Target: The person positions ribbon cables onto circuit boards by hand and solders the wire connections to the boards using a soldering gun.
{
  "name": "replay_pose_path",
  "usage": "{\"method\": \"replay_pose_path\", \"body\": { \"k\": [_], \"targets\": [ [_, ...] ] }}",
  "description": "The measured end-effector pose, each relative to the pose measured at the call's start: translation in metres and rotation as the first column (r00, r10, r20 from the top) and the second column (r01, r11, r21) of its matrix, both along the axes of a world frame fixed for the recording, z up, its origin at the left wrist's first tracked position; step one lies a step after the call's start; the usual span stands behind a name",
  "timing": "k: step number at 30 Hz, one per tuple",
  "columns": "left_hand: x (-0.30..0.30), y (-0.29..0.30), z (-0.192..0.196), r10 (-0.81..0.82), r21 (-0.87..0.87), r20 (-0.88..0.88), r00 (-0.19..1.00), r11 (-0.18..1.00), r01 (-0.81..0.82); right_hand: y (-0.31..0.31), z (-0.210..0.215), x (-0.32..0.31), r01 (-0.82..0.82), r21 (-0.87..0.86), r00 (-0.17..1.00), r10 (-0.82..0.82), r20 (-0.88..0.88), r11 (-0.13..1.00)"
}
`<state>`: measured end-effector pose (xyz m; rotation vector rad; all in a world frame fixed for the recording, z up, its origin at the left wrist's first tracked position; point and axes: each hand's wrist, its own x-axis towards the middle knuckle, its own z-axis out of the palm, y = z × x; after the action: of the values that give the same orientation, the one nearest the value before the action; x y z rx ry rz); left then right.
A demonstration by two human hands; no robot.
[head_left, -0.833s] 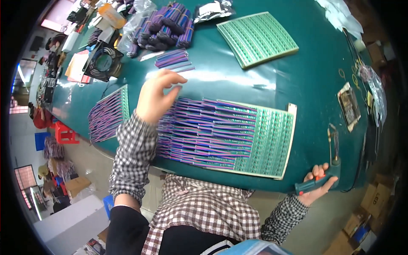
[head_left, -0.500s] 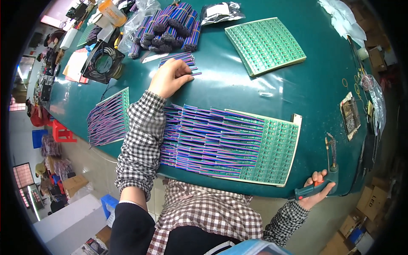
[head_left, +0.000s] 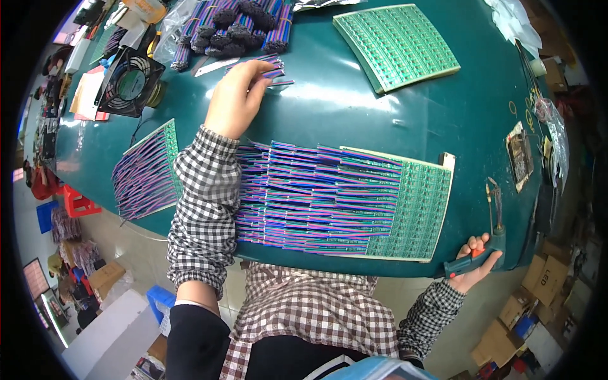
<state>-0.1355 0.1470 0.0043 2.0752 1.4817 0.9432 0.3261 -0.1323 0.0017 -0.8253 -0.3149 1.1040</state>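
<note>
My left hand (head_left: pixel 239 95) is at a small loose pile of short multicoloured wires (head_left: pixel 273 61), its fingers curled in and closed on wires there. One short wire lies beside the thumb. In my right hand (head_left: pixel 474 259) is a green soldering gun (head_left: pixel 498 239) with a red trigger, gripped by the handle at the table's right front, tip pointing away. Between the hands lies a green circuit board panel (head_left: pixel 415 209). Rows of blue, pink and black wires (head_left: pixel 316 196) cover its left and middle; bare board shows at the right. My left sleeve hides the wires' left ends.
Bundled wires (head_left: pixel 234 28) are heaped at the back left, near a black fan (head_left: pixel 131 82). A smaller wired panel (head_left: pixel 149 168) lies left of my forearm. Stacked green boards (head_left: pixel 396 47) stand at the back right. A metal stand (head_left: pixel 519 155) sits at the right edge.
The whole view has shifted slightly, moving the far table items up. My left hand has moved a little farther into the loose wires. The right hand still holds the soldering gun.
</note>
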Motion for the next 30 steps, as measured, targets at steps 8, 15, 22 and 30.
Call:
{"method": "replay_pose_path", "body": {
  "k": [8, 15, 22, 30],
  "targets": [
    [0.007, -0.015, 0.025, -0.05, 0.116, -0.029, 0.998, 0.992, 0.053, 0.008, -0.016, 0.007, -0.029, 0.006, 0.999, 0.029, -0.037, 1.0],
    [0.077, -0.138, 0.069, -0.434, 0.055, 0.03, 0.9, 0.9, 0.432, -0.029, 0.009, -0.011, 0.041, -0.01, 0.999, -0.041, 0.03, 0.999],
    [0.127, -0.167, 0.022, -0.622, 0.012, -0.115, 0.775, 0.779, 0.627, -0.061, 0.023, -0.051, 0.173, -0.109, 0.955, -0.139, 0.261, 0.979],
    [0.131, -0.171, 0.0, -0.599, 0.129, -0.265, 0.756, 0.755, 0.643, -0.089, 0.024, -0.081, 0.196, -0.133, 0.881, -0.115, 0.459, 0.972]
  ]
}}
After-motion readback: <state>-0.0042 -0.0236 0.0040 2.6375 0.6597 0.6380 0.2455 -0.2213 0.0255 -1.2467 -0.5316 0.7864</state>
